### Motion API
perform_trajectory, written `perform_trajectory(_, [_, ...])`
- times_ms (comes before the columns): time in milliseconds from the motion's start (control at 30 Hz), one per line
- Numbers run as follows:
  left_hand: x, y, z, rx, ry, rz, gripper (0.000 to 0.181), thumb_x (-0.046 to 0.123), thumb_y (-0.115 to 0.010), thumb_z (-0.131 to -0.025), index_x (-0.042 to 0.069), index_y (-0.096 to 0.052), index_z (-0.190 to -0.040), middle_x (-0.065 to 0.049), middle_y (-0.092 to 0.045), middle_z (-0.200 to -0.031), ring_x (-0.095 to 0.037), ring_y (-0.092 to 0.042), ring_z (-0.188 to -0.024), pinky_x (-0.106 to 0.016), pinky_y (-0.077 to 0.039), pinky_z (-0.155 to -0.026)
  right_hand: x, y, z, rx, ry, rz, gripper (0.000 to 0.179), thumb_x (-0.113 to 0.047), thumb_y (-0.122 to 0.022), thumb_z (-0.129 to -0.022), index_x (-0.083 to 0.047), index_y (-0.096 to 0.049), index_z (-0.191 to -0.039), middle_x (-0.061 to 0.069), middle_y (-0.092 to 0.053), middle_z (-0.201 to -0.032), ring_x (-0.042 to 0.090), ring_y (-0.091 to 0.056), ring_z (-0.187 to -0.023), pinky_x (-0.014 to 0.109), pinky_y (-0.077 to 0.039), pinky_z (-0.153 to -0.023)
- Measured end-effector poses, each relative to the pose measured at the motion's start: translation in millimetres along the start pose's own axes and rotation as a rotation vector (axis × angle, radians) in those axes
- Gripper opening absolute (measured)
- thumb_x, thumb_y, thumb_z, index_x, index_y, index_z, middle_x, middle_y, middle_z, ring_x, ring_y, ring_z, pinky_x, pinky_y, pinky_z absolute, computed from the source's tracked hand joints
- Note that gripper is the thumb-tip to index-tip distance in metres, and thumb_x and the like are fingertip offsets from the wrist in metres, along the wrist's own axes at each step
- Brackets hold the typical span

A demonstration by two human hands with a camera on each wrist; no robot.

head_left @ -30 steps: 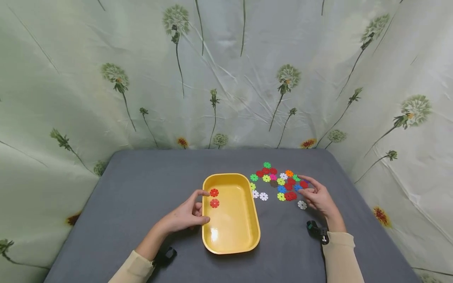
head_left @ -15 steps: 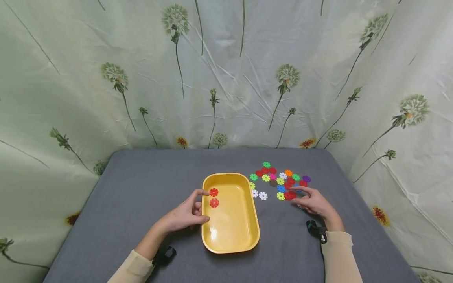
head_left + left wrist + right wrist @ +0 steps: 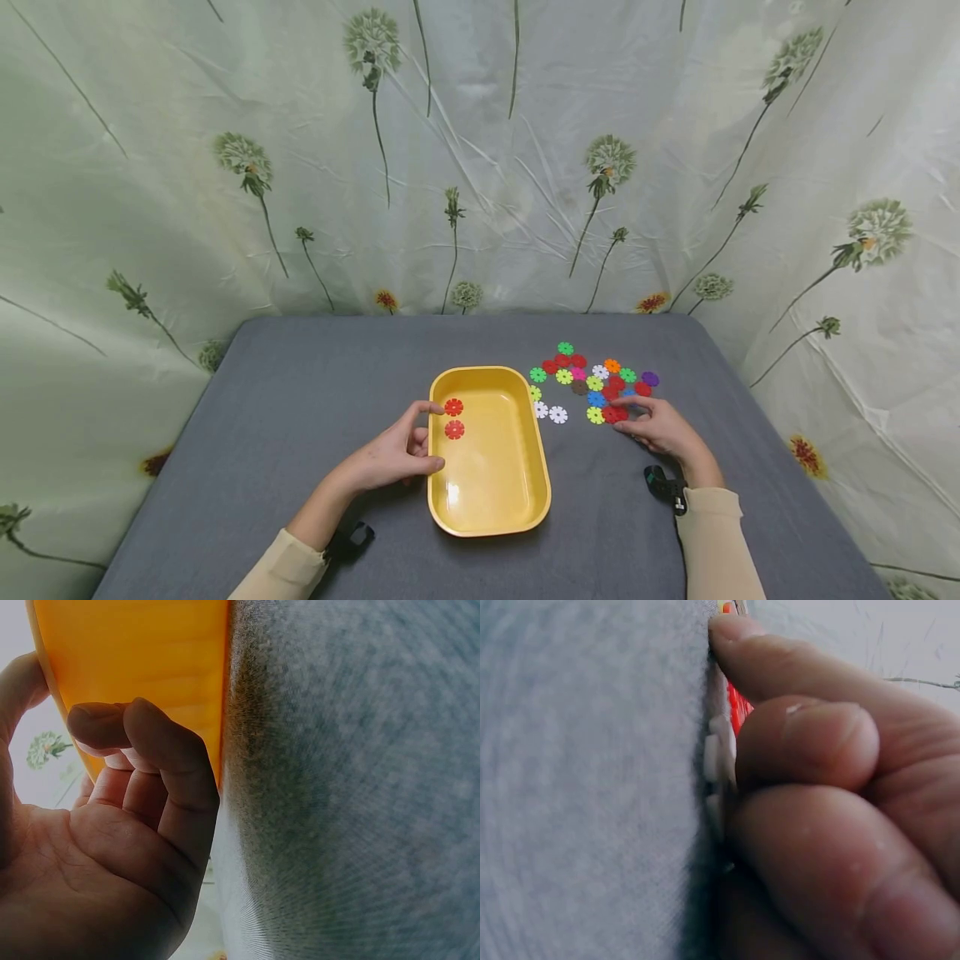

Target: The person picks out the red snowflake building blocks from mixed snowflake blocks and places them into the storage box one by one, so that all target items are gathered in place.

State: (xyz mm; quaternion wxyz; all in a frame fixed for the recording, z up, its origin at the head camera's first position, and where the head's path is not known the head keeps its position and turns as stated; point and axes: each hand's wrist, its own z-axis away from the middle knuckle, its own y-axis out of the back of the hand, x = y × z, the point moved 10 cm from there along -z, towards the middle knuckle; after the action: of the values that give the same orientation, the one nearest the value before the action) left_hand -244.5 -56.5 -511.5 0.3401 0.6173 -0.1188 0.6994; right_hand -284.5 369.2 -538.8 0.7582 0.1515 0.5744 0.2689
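A yellow tray (image 3: pixel 491 492) lies on the grey cloth, with two red snowflake discs (image 3: pixel 454 430) inside near its left wall. My left hand (image 3: pixel 393 450) grips that wall: thumb and index finger reach over the rim, the other fingers curl against the outside, as the left wrist view shows. My right hand (image 3: pixel 663 429) is low at the near right of the loose discs. Its thumb and index finger stand apart at either side of the overlapping red snowflake discs (image 3: pixel 614 415). In the right wrist view a white disc (image 3: pixel 714 761) lies beside the curled fingers (image 3: pixel 802 742).
Several loose snowflake discs in green, white, pink, brown, orange and blue spread right of the tray, with a purple disc (image 3: pixel 650 379) at the far right. The grey-covered table (image 3: pixel 337 367) ends at a dandelion-print curtain (image 3: pixel 480 167) behind.
My right hand has moved left and nearer to me, from the blue disc to the red ones, its thumb and index finger drawing closer together. The purple disc has come into sight. My left hand stays.
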Motion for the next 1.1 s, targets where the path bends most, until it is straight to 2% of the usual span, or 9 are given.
perform_trajectory(200, [0.0, -0.3, 0.1, -0.001, -0.003, 0.007, 0.075, 0.018, -0.076, -0.094, 0.013, -0.028, -0.152, -0.006, -0.064, -0.090, -0.016, -0.055, -0.065, -0.028, -0.047, -0.058, 1.5, -0.2, -1.5, 0.010, -0.009, 0.017, 0.053, -0.032, -0.082, -0.094, -0.006, -0.067, -0.137, -0.006, -0.046, -0.055, 0.009, -0.034, -0.044, 0.024, -0.034, -0.043])
perform_trajectory(433, [-0.2, 0.2, -0.2, 0.001, -0.005, 0.002, 0.075, 0.018, -0.076, -0.094, 0.013, -0.028, -0.151, -0.007, -0.064, -0.090, -0.016, -0.055, -0.064, -0.028, -0.048, -0.057, 4.7, 1.8, 0.1, 0.030, -0.032, -0.025, 0.053, -0.033, -0.082, -0.094, -0.004, -0.065, -0.136, -0.005, -0.050, -0.057, 0.009, -0.039, -0.044, 0.024, -0.036, -0.044])
perform_trajectory(833, [0.5, 0.2, 0.9, 0.004, 0.005, 0.000, 0.074, 0.020, -0.076, -0.094, 0.014, -0.028, -0.151, -0.007, -0.063, -0.089, -0.016, -0.055, -0.065, -0.028, -0.048, -0.058, 2.2, 4.1, 3.6, 0.042, -0.003, -0.096, 0.058, -0.031, -0.080, -0.096, 0.003, -0.059, -0.139, -0.006, -0.053, -0.059, 0.008, -0.040, -0.045, 0.023, -0.037, -0.045])
perform_trajectory(933, [1.1, 0.2, 1.0, 0.006, 0.005, -0.003, 0.075, 0.020, -0.077, -0.094, 0.014, -0.029, -0.151, -0.007, -0.062, -0.088, -0.016, -0.055, -0.065, -0.029, -0.048, -0.058, -6.8, 5.1, 4.9, 0.046, 0.026, -0.114, 0.058, -0.030, -0.079, -0.097, 0.003, -0.058, -0.140, -0.007, -0.050, -0.058, 0.008, -0.038, -0.045, 0.025, -0.038, -0.046])
perform_trajectory(1100, [0.2, 0.8, 0.5, 0.005, 0.004, -0.003, 0.077, 0.021, -0.077, -0.093, 0.013, -0.028, -0.152, -0.006, -0.062, -0.088, -0.016, -0.055, -0.065, -0.029, -0.048, -0.058, -40.7, 5.4, 14.3, 0.065, 0.109, -0.130, 0.054, -0.029, -0.079, -0.097, 0.001, -0.060, -0.138, -0.005, -0.046, -0.056, 0.010, -0.036, -0.044, 0.028, -0.036, -0.045])
